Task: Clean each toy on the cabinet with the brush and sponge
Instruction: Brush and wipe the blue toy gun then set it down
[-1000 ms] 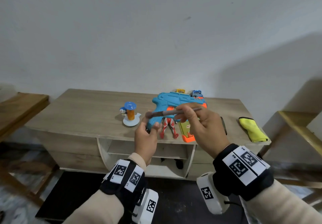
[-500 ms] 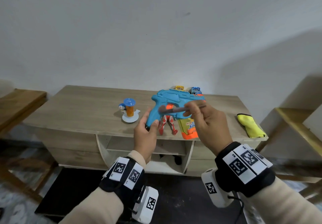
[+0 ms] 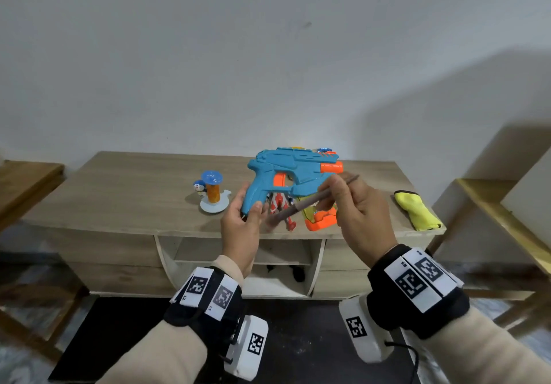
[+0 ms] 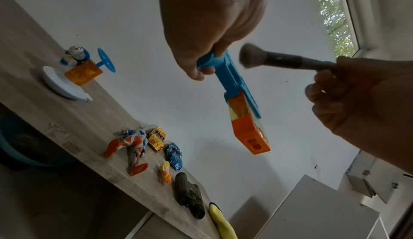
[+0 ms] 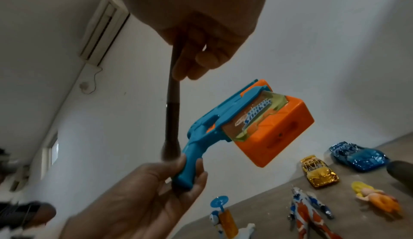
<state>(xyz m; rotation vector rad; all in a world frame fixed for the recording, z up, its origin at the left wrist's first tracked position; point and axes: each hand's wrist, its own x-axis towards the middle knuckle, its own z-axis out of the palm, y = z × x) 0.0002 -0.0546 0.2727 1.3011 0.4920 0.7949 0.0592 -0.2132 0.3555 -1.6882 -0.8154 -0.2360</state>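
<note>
Blue plastic fills the left hand: its fingers and thumb wrap the handle of the water gun, held up in the air above the front edge of the cabinet, orange tank hanging below the barrel. The right hand pinches the dark handle of the brush, bristles close to the gun's handle. Below, the pale wood-grain top carries a cartoon cat toy, a red and silver figure and a yellow cloth, against a plain white wall. The left wrist view adds a gold car, a blue car, a small doll and a window; the right wrist view shows an air conditioner high on the wall.
</note>
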